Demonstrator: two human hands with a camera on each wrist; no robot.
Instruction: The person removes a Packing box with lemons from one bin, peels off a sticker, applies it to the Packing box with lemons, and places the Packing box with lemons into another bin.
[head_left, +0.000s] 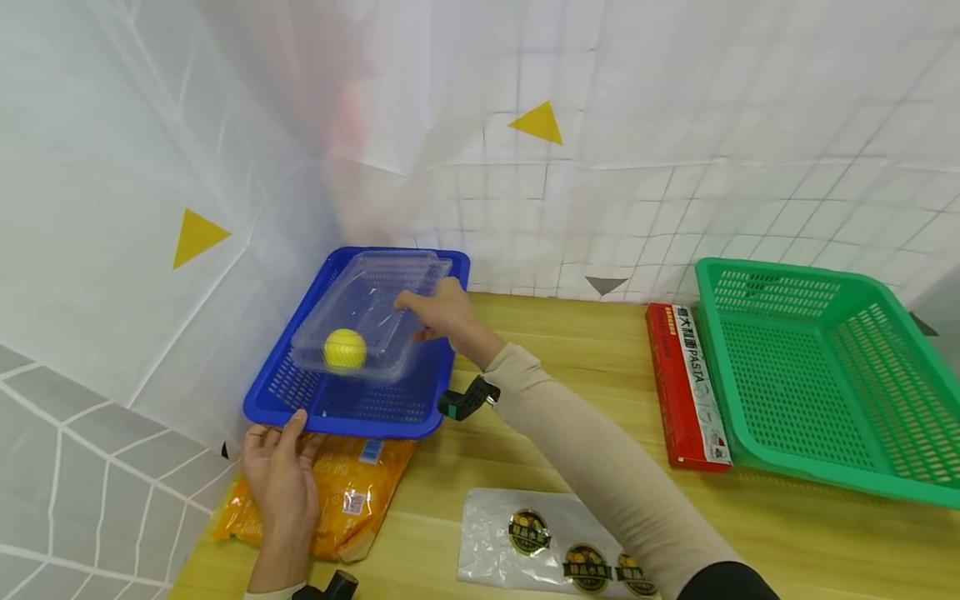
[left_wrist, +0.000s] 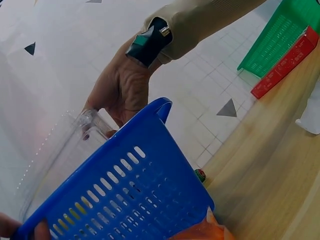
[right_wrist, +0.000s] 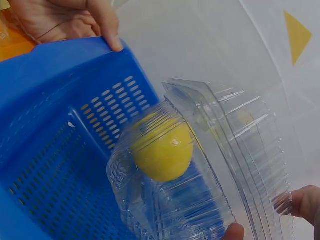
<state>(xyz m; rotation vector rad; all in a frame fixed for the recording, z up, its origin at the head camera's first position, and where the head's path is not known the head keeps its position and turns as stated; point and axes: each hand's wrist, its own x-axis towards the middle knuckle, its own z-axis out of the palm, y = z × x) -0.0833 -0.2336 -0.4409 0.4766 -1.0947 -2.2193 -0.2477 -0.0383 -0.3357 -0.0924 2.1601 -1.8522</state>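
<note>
My left hand point(head_left: 281, 475) grips the near rim of a blue plastic basket point(head_left: 337, 423), its thumb over the edge. In the left wrist view, the basket point(left_wrist: 150, 175) looks tilted. My right hand point(head_left: 450, 321) pinches the side of a clear plastic box point(head_left: 375, 292) above the basket. A smooth yellow ball, perhaps a lemon, point(head_left: 345, 350) shows through the box's ridged wall and seems to lie inside it. In the right wrist view, the yellow ball point(right_wrist: 165, 150) is near the end of the box point(right_wrist: 235, 125) away from my fingers.
An orange packet point(head_left: 337, 508) lies partly under the blue basket's near edge. A clear bag with round labels point(head_left: 487, 542) is at the front middle. On the right, a red pasta box point(head_left: 678, 383) leans against a green basket point(head_left: 787, 271). White sheeting stands behind and left.
</note>
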